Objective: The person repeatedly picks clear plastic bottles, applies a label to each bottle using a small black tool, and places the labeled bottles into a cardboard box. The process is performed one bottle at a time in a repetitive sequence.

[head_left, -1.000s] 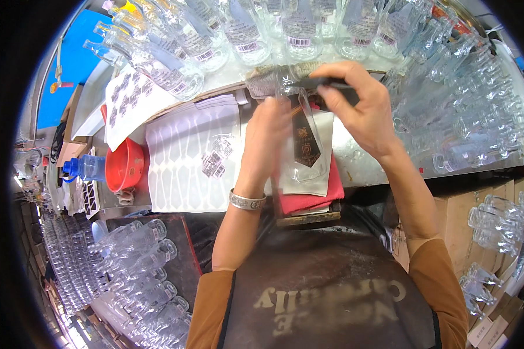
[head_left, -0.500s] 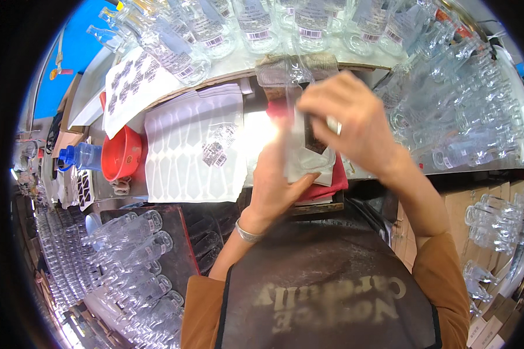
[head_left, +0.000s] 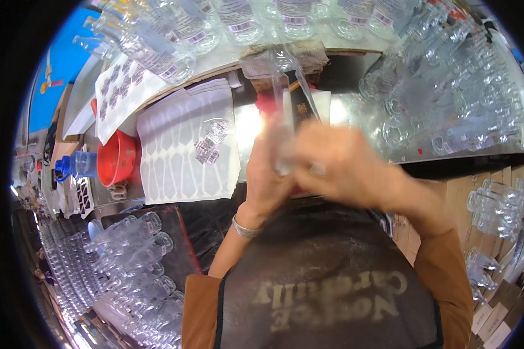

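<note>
A clear glass bottle (head_left: 282,93) with a dark label (head_left: 303,111) lies in front of me, its neck pointing away. The neck rests on a cloth-wrapped block (head_left: 251,64). My left hand (head_left: 264,177) grips the bottle's left side near its base. Across the base end is my right hand (head_left: 346,166), smeared by motion; its fingers are curled, but whether they hold anything cannot be made out. Both hands cover the lower part of the bottle. Red cloth (head_left: 266,102) shows beside the bottle.
A sheet of white labels (head_left: 186,151) lies to the left, beside a red bowl (head_left: 115,160) and a blue-capped bottle (head_left: 81,164). Labelled glass bottles (head_left: 239,23) stand along the back. More bottles (head_left: 448,93) crowd the right and lower left (head_left: 134,256). Cardboard (head_left: 466,198) is at right.
My right hand has moved down and left, from above the bottle's right side to across its base end. My left hand still holds the bottle. The view has shifted slightly.
</note>
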The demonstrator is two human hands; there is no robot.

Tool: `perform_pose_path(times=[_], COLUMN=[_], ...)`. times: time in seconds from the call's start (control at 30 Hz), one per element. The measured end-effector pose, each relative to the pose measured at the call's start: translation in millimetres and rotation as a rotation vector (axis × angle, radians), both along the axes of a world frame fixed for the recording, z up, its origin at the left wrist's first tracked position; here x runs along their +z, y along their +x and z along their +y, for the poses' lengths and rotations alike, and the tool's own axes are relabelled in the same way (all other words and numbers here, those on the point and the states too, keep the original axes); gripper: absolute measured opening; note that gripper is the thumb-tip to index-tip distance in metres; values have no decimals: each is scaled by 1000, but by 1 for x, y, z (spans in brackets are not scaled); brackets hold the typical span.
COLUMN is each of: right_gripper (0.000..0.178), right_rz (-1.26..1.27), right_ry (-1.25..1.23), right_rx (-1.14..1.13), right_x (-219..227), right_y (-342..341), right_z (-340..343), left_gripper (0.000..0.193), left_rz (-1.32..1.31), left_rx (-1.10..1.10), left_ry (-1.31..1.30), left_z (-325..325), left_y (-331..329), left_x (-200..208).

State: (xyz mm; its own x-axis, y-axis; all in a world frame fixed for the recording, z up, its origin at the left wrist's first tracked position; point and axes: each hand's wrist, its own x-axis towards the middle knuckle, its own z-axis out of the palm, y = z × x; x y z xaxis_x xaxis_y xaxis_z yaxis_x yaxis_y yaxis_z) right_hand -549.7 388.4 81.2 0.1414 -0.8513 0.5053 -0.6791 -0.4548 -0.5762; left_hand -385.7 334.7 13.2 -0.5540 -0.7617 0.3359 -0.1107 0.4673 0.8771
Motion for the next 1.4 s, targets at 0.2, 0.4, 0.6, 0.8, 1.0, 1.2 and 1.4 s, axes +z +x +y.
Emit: perform_pose_path(times=[0.2, 0.4, 0.6, 0.8, 1.0, 1.2, 1.4], right_gripper=[18, 13, 20, 31, 24, 30, 46], right_rz=[59, -6, -120, -258, -431, -750, -602], right_ry=[-271, -93, -140, -58, 288, 473, 634], right_rx=[-196, 76, 92, -124, 93, -263, -299], right_x=[-6, -3, -28, -32, -33, -51, -44], right_y=[-49, -15, -28, -47, -27, -44, -27], right_z=[-52, 12, 12, 12, 57, 24, 7], left_gripper=[107, 89, 85, 88, 90, 86, 67], left_rz=[-112, -68, -83, -78, -74, 98, -5], left_rx=[-35, -39, -75, -72, -102, -136, -10], left_ry=[44, 87, 105, 109, 86, 164, 282], left_z=[-5, -5, -11, -9, -2, -14, -22], left_y=[10, 9, 11, 15, 11, 2, -26], left_x=[-4, -11, -11, -16, -11, -7, -13])
